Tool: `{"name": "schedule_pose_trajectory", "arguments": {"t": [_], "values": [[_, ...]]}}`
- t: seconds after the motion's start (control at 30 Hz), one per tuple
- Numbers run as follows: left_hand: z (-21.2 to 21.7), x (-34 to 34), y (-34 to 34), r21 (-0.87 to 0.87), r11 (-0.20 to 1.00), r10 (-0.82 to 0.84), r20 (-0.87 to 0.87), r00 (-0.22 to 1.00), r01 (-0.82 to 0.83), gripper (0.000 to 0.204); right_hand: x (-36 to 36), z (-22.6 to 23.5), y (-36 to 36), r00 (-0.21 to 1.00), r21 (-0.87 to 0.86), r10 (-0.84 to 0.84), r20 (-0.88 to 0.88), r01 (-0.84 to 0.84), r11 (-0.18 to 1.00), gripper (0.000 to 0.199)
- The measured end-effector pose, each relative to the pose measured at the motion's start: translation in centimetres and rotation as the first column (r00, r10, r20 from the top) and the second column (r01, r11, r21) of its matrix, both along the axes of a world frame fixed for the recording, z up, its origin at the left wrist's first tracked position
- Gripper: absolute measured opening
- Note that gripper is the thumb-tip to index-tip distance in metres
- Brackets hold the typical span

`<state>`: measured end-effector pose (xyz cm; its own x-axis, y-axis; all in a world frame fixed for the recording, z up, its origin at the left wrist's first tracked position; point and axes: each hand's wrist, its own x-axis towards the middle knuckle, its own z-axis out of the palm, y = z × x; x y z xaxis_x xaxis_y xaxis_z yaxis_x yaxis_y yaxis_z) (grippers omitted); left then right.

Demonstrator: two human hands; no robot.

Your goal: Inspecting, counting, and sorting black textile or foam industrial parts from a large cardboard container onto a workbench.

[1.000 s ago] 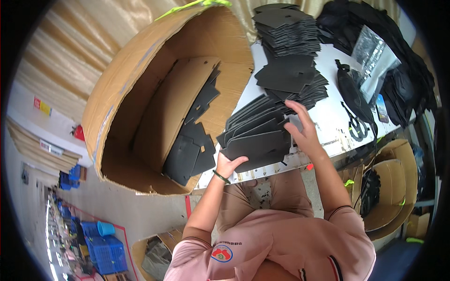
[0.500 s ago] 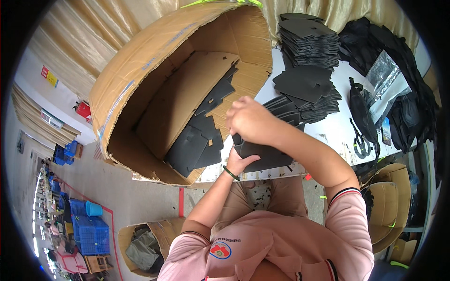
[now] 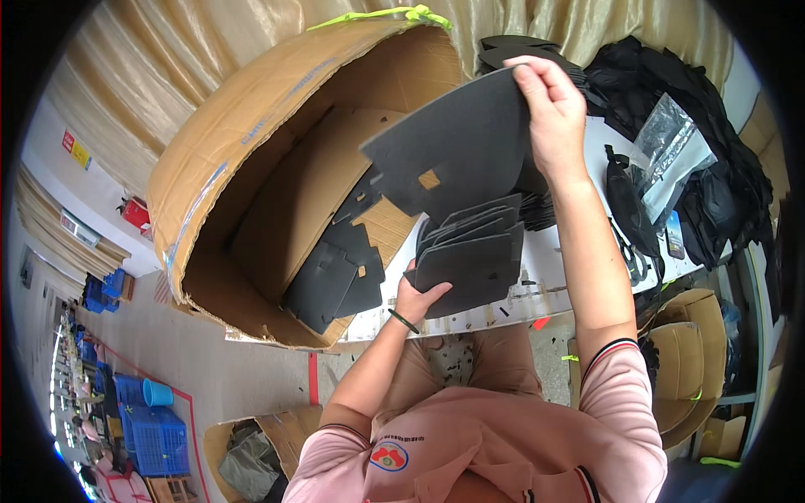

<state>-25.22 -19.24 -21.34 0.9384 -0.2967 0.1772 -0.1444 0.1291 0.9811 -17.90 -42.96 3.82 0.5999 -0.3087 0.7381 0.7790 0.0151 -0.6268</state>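
Observation:
Raised over the table, my right hand (image 3: pixel 553 113) pinches the upper right corner of a black foam sheet (image 3: pixel 470 138) with a small square hole. That sheet hangs tilted in front of the box opening. Below it, my left hand (image 3: pixel 419 300) grips the lower left side of a bundle of black foam sheets (image 3: pixel 470 267), thumb on the near face and fingers hidden behind. The bundle stands on edge, its sheets slightly fanned at the top. Several similar cut pieces (image 3: pixel 335 272) lie inside the big cardboard box (image 3: pixel 243 126), which rests on its side to the left.
Stacked black sheets (image 3: pixel 520 50) stand at the back of the white table (image 3: pixel 541 264), partly hidden by my arm. Black fabric items (image 3: pixel 721 193) and a clear plastic bag (image 3: pixel 671 155) lie on the right. Cardboard boxes (image 3: pixel 688 360) stand below the table's right end.
My right hand has gone up and right from the bundle, lifting one sheet away from it. My left hand keeps its grip on the bundle.

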Motion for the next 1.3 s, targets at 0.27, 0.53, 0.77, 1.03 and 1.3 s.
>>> {"name": "schedule_pose_trajectory", "arguments": {"t": [0.27,0.53,0.77,1.03,1.3], "values": [[1.0,0.8,0.5,-0.242,0.955,0.116,-0.228,0.967,-0.171,0.050,-2.0,0.8,-7.4,0.959,0.414,-0.130,0.253,0.014,0.910,0.015],[1.0,1.0,2.0,-0.199,0.965,0.039,-0.538,0.842,-0.172,0.046,-5.6,2.0,-0.5,0.953,-0.914,0.303,0.027,-0.099,0.394,0.010],[-1.6,1.5,1.7,-0.293,0.944,-0.099,-0.687,0.720,-0.150,0.054,-11.6,-16.2,13.8,0.887,-0.791,0.425,-0.179,0.127,-0.598,0.010],[-2.4,0.7,4.4,-0.498,0.844,-0.301,-0.746,0.594,-0.198,0.062,-10.5,-19.3,10.5,0.938,-0.934,0.345,0.001,-0.123,0.336,0.014],[-2.7,0.6,3.0,-0.395,0.914,-0.203,-0.637,0.743,-0.089,0.061,-7.9,-25.6,-3.0,0.588,-0.759,-0.667,-0.458,0.131,0.637,0.020]]}}
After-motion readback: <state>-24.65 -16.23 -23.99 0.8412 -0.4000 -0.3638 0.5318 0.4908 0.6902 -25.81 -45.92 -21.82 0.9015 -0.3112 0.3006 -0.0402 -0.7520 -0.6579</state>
